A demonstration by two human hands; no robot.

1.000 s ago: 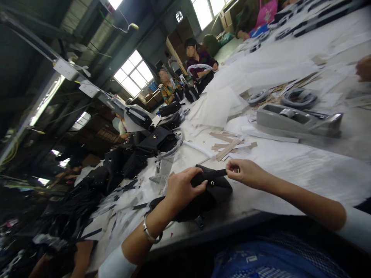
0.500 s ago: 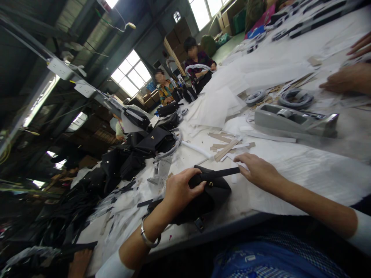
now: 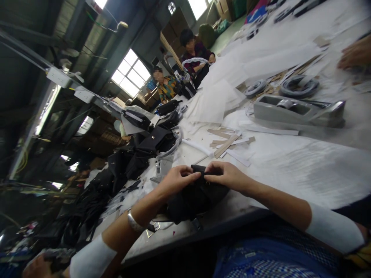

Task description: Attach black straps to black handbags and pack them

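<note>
A black handbag [image 3: 193, 202] lies on the table's near edge, below and between my two hands. My left hand [image 3: 179, 178] pinches the bag's black strap at the top, thumb and fingertips pressed together. Close beside it, nearly touching, my right hand [image 3: 224, 174] has its thumb and fingers closed on the same strap. Most of the strap is hidden by my fingers. Gold-coloured rectangular rings [image 3: 153, 230] show at the table edge by my left wrist.
A grey tape dispenser [image 3: 298, 110] stands to the right, near coiled grey rings [image 3: 300, 85]. Cardboard strips [image 3: 227, 144] lie ahead of my hands. More black bags [image 3: 155, 139] are piled at the left. Another person's hand [image 3: 356, 52] is at the far right; co-workers sit farther back.
My right hand has moved left from the strap's stretched-out end to beside my left hand. The strap no longer extends to the right. The co-worker's hand at the right has shifted outward.
</note>
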